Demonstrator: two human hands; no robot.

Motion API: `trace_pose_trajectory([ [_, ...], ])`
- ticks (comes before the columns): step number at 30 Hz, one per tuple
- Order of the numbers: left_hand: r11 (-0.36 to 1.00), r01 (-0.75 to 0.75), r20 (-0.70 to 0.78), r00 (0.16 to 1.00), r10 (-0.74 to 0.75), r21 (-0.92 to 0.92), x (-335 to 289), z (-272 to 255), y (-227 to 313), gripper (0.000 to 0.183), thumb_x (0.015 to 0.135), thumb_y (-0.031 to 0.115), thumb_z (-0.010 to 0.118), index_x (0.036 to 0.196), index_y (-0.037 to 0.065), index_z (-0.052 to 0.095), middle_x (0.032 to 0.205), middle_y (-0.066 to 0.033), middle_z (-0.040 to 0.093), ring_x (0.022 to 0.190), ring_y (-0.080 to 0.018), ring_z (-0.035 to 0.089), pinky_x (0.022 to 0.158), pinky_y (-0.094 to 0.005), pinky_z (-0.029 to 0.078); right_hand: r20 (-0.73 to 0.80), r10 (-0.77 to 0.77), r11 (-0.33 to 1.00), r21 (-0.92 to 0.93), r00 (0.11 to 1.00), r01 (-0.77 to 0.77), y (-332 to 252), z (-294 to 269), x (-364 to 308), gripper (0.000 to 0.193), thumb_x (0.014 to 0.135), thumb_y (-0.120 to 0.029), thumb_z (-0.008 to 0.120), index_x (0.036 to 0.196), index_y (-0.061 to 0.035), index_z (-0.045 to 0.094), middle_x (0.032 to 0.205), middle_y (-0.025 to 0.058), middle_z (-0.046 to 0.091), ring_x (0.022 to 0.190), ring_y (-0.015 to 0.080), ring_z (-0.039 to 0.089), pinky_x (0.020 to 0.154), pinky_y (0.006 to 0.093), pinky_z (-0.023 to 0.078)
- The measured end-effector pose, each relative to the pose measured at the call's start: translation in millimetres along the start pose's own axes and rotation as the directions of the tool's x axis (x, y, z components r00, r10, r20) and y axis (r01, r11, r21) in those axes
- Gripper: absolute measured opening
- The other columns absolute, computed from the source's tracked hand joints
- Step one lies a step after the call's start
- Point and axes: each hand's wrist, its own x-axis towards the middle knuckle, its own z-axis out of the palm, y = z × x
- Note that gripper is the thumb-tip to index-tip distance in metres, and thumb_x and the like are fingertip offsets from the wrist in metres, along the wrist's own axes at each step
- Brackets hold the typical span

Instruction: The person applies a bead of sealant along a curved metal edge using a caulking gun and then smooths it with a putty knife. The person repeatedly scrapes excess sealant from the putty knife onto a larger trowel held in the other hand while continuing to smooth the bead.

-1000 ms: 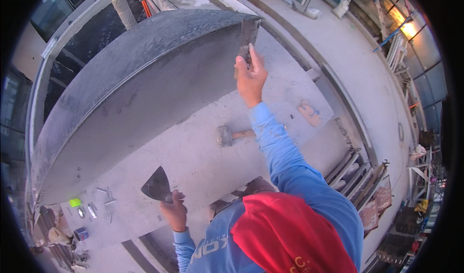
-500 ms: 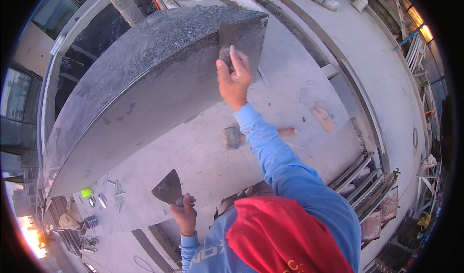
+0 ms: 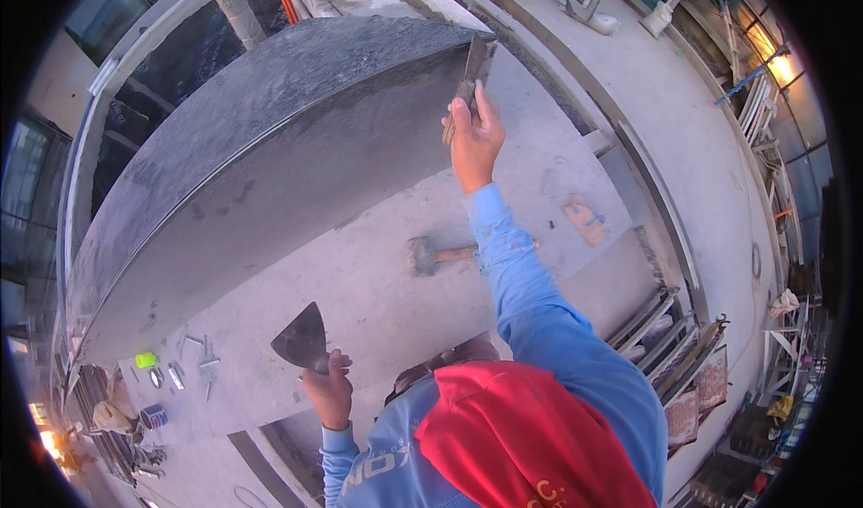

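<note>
While our right hand (image 3: pixel 476 146) grips a narrow-looking scraper (image 3: pixel 473 63) at the upper middle of the frame, its blade stands at the end of the inner face of the curved grey panel (image 3: pixel 279 180); whether it touches there, we cannot tell. Our left hand (image 3: pixel 329 391), lower and left of centre, is closed round the handle of a second, triangular scraper (image 3: pixel 302 337), held apart from the panel. The panel sweeps from the lower left to the upper middle of the frame.

As far as we can judge, work on this face is under way rather than finished: it is mostly an even grey, yet dark smudges (image 3: pixel 198 209) show on its left part. How much is dealt with and how much is left, we cannot say.

Counting, we have two scrapers and one panel. On the pale board (image 3: pixel 378 301) we find one mallet (image 3: pixel 421 256) at the centre, partly behind our sleeve (image 3: pixel 514 247); one tan flat piece (image 3: pixel 585 219) to the right; and, lower left, one bright green item (image 3: pixel 146 360), one small can (image 3: pixel 153 415) and at least four metal pieces (image 3: pixel 175 378), too small to count surely.
</note>
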Motion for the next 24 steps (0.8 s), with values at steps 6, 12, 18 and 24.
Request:
trace_pose_trajectory([
  [6,0.999,-0.001,-0.043,0.999,-0.001,-0.041,-11,2,-8,0.023,0.101,0.017,0.067,0.096,-0.005,0.062,0.079,-0.0132,0.072,0.071,-0.0203,0.073,0.060,-0.0319,0.058,0.185,-0.134,0.959,-0.225,0.974,0.175,22,35,-46,0.047,0.097,-0.006,0.069,0.141,0.0078,0.056,0.130,0.0124,0.057,0.088,0.0138,0.066,0.068,0.0280,0.059],
  [12,0.998,0.006,-0.076,0.997,-0.011,-0.061,-13,-6,-14,0.023,0.101,0.016,0.067,0.097,-0.005,0.062,0.078,-0.0133,0.072,0.070,-0.0199,0.073,0.060,-0.0312,0.057,0.415,-0.240,0.886,-0.275,0.878,0.372,12,41,-92,0.045,0.093,-0.010,0.074,0.134,0.0055,0.063,0.123,0.0145,0.064,0.106,0.0216,0.065,0.083,0.0306,0.055],
  [18,0.995,-0.015,-0.096,0.995,0.006,-0.098,-3,-13,-18,0.021,0.098,0.013,0.068,0.102,-0.007,0.061,0.079,-0.0140,0.073,0.071,-0.0190,0.073,0.061,-0.0307,0.057,0.716,-0.225,0.812,-0.236,0.660,0.533,-73,4,-38,0.041,0.096,-0.013,0.070,0.134,0.0014,0.065,0.127,0.0189,0.067,0.116,0.0320,0.065,0.094,0.0396,0.053],
  [24,0.997,-0.031,-0.051,0.998,0.028,-0.064,3,-1,-22,0.022,0.099,0.015,0.068,0.101,-0.006,0.062,0.077,-0.0129,0.074,0.069,-0.0182,0.073,0.062,-0.0310,0.057,0.994,-0.094,0.308,0.078,-0.051,0.948,-158,96,115,0.040,0.099,-0.016,0.065,0.139,-0.0126,0.065,0.136,0.0106,0.067,0.123,0.0335,0.063,0.108,0.0400,0.048],
])
